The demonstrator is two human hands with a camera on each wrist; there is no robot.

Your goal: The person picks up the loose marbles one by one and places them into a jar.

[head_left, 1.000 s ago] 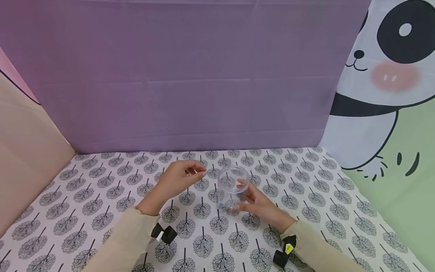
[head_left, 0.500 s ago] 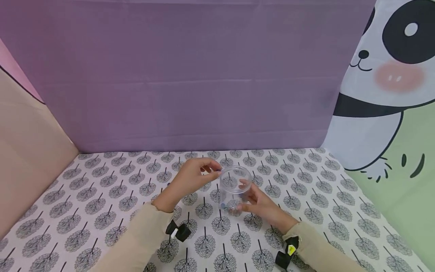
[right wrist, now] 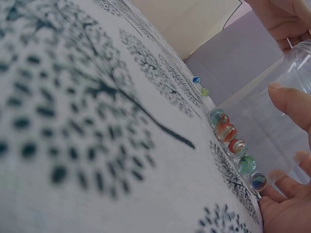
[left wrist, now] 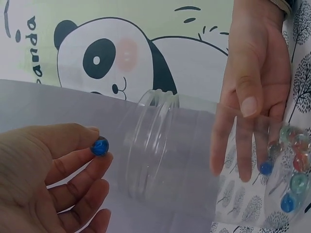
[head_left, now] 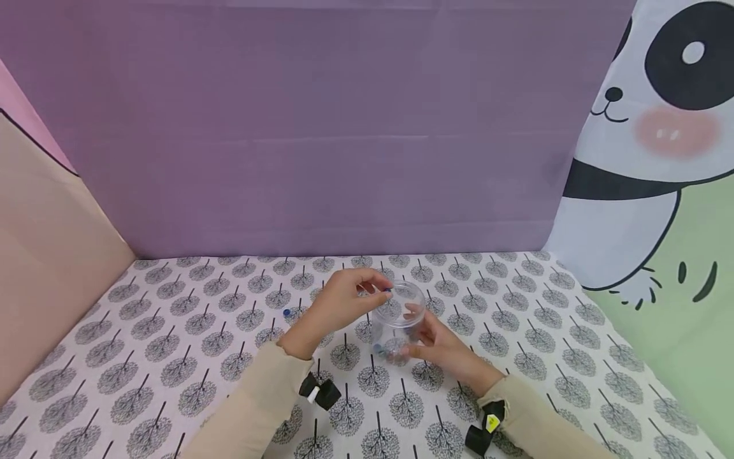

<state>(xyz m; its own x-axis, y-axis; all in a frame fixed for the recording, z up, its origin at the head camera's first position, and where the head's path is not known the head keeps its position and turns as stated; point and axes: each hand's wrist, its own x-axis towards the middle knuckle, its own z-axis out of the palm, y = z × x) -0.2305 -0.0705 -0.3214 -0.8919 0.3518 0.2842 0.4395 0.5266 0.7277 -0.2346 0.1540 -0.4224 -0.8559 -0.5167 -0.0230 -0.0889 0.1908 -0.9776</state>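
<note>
Between thumb and fingertips my left hand [head_left: 346, 299] pinches a blue glass marble [left wrist: 100, 146]. It is held at the left side of the mouth of a clear plastic jar [left wrist: 160, 150], apart from the rim in the left wrist view. My right hand [head_left: 444, 350] grips the jar from the right, thumb on the near side and fingers round the far side. The jar stands upright on the table. Several marbles lie on its bottom, among them a green marble [right wrist: 247, 165], a red-streaked marble [right wrist: 227, 132] and a blue marble [left wrist: 288, 202].
A loose blue marble [head_left: 287, 312] lies on the tree-patterned tablecloth [head_left: 201, 357], left of the jar. Near it in the right wrist view is a yellow-green marble [right wrist: 204, 91]. A purple cloth [head_left: 332, 140] hangs behind the table, with a panda-printed cloth [head_left: 625, 229] at right.
My left hand has moved right to the jar's mouth with the marble. The loose blue marble on the cloth has come into sight behind it. My right hand still holds the jar.
</note>
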